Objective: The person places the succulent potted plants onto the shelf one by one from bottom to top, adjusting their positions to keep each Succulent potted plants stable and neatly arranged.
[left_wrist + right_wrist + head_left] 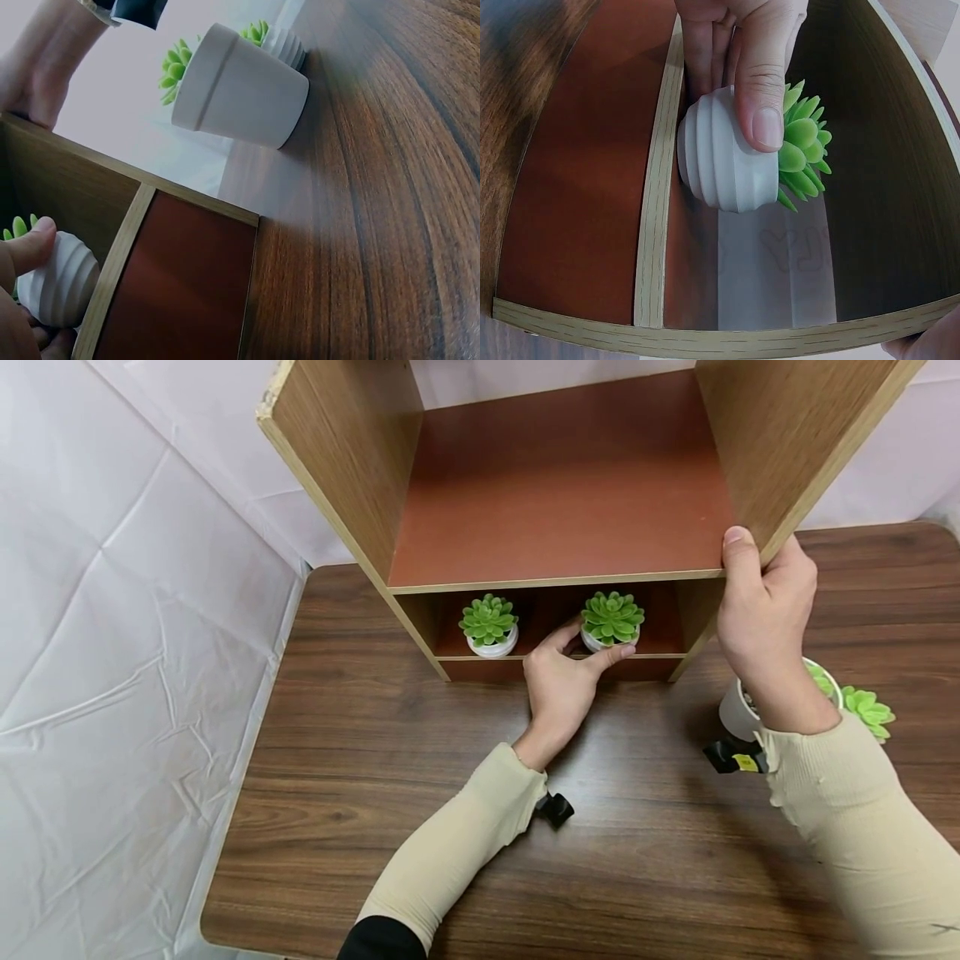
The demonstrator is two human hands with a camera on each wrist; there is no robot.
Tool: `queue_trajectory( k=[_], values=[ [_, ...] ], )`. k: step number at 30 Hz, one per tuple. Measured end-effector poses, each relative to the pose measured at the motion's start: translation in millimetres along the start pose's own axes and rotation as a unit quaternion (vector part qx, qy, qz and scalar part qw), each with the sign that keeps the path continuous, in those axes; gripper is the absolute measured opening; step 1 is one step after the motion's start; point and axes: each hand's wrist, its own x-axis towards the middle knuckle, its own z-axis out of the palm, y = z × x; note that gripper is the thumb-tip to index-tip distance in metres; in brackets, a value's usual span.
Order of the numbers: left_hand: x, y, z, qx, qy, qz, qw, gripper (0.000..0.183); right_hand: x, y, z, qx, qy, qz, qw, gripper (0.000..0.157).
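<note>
My left hand (558, 681) pinches the white ridged pot of a small artificial succulent (612, 620), thumb on one side and fingers on the other. This pot stands at the front of the low compartment of a wooden shelf unit (555, 579), toward its right side. In the right wrist view the thumb lies on the ridged pot (731, 161) just below its green leaves. My right hand (768, 602) grips the front edge of the unit's right side panel, at the height of the middle shelf board. A matching succulent (489, 625) sits in the same compartment at the left.
Right of the unit, partly behind my right forearm, a larger white flowerpot (738, 714) stands on the brown wood-grain table (337, 760). Behind it is another succulent in a ridged pot (286, 49). White sheeting (112, 652) hangs at the left and back.
</note>
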Motion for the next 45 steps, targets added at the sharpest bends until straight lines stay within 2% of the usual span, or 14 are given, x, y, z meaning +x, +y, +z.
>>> queue_trajectory(
  k=[14,23,33,45],
  values=[
    [-0.3,1.6,-1.6,0.002,-0.021,-0.022,0.9995,0.064,0.1,-0.3,0.5,-0.003,-0.003,-0.001,1.0,0.017],
    [0.1,2.8,-1.6,0.012,-0.032,-0.021,0.9992,0.065,-0.1,-0.1,-0.8,-0.004,-0.005,-0.003,1.0,0.019],
    [0.8,4.2,-2.9,0.037,-0.04,0.004,0.9985,0.064,-0.3,-0.9,-1.5,-0.006,-0.005,-0.007,1.0,0.02],
    [-0.6,2.6,-4.6,0.049,-0.047,0.018,0.9975,0.065,0.2,0.7,-0.5,-0.001,-0.007,-0.003,1.0,0.019]
  ],
)
